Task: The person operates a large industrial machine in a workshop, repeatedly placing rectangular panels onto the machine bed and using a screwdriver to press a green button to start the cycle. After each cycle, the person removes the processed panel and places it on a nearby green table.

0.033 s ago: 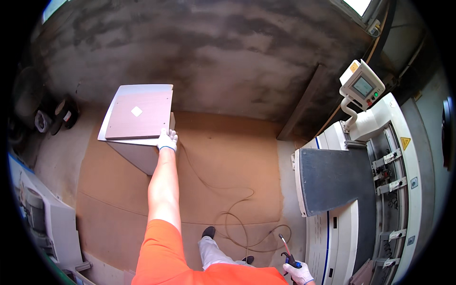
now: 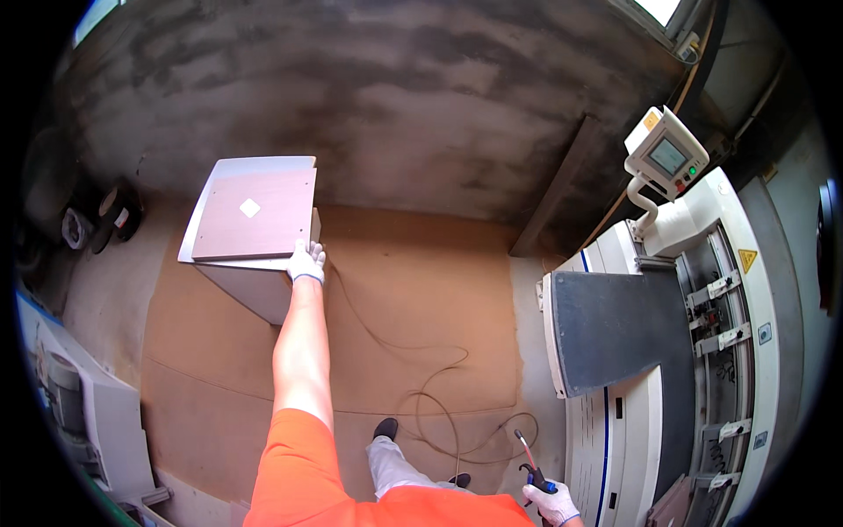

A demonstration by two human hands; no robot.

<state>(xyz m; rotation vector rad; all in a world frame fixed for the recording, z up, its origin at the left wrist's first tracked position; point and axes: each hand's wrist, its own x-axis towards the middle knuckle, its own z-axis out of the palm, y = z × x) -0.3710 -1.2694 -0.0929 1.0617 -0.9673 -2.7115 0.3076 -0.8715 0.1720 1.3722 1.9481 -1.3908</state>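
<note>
A stack of panels stands at the left, topped by a brownish-pink board [image 2: 255,198] with a white diamond-shaped label and small holes. Under it a larger white panel [image 2: 198,206] sticks out at the left and far sides. My gloved left hand [image 2: 306,263], arm stretched forward, touches the board's near right corner; its thumb lies at the edge and the fingers spread off to the right. Low at the right, my gloved right hand [image 2: 555,505] is wrapped round a black and blue air blow gun [image 2: 537,480], its thin nozzle pointing up and away.
A thin hose [image 2: 421,395] lies in loops on the brown floor sheet [image 2: 395,299]. At the right stands a white machine with a dark table [image 2: 606,329], clamps and a control screen [image 2: 667,158]. Another machine [image 2: 114,430] is at the lower left. A sooty wall [image 2: 395,105] closes the far side.
The whole view has shifted very slightly. The left hand stays at the board's corner, and the right hand keeps the air blow gun.
</note>
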